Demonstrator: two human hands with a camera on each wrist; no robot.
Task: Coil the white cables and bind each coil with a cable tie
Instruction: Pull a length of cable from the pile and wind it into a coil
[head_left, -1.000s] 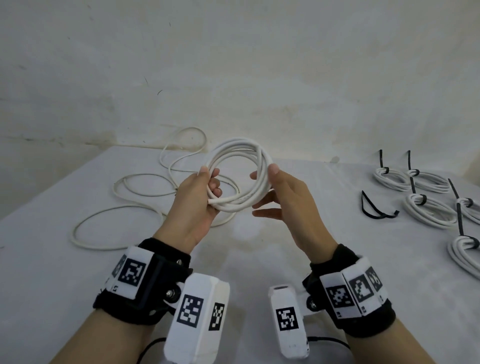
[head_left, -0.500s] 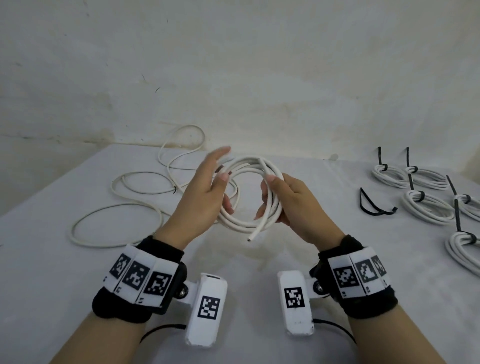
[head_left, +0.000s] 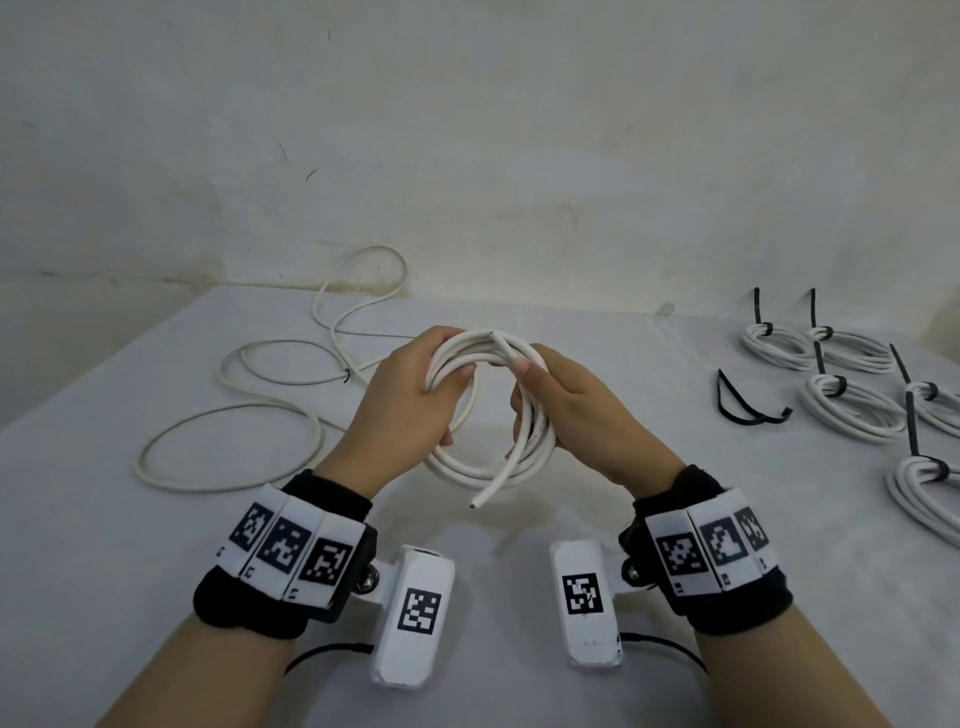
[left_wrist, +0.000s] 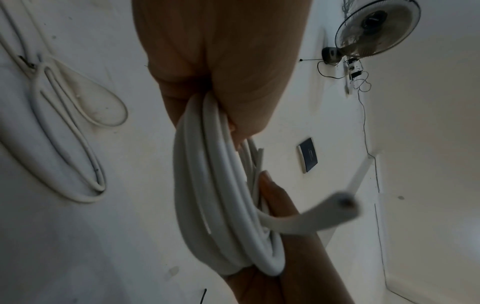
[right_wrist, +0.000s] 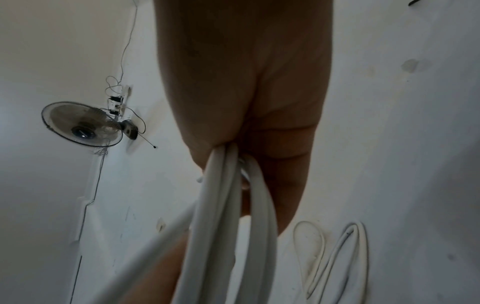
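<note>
A coil of white cable (head_left: 467, 465) hangs above the table between both hands. My left hand (head_left: 415, 395) grips its left side, fingers curled round the strands (left_wrist: 207, 164). My right hand (head_left: 561, 400) grips the right side (right_wrist: 233, 195), with the thumb on one cable end at the top (head_left: 506, 351). The other cut end (head_left: 475, 503) sticks out below the coil. A loose black cable tie (head_left: 748, 405) lies on the table to the right of my right hand.
A long uncoiled white cable (head_left: 234, 441) sprawls on the table (head_left: 104, 545) at the left and back. Several tied coils with black ties (head_left: 852, 410) lie at the right edge. A wall (head_left: 467, 156) stands behind the table. A wall fan (left_wrist: 376, 26) shows in the wrist views.
The left hand, open half a second ago, has closed round the coil's left side. Both hands came nearer and the coil tilted flatter, its free end now pointing towards me.
</note>
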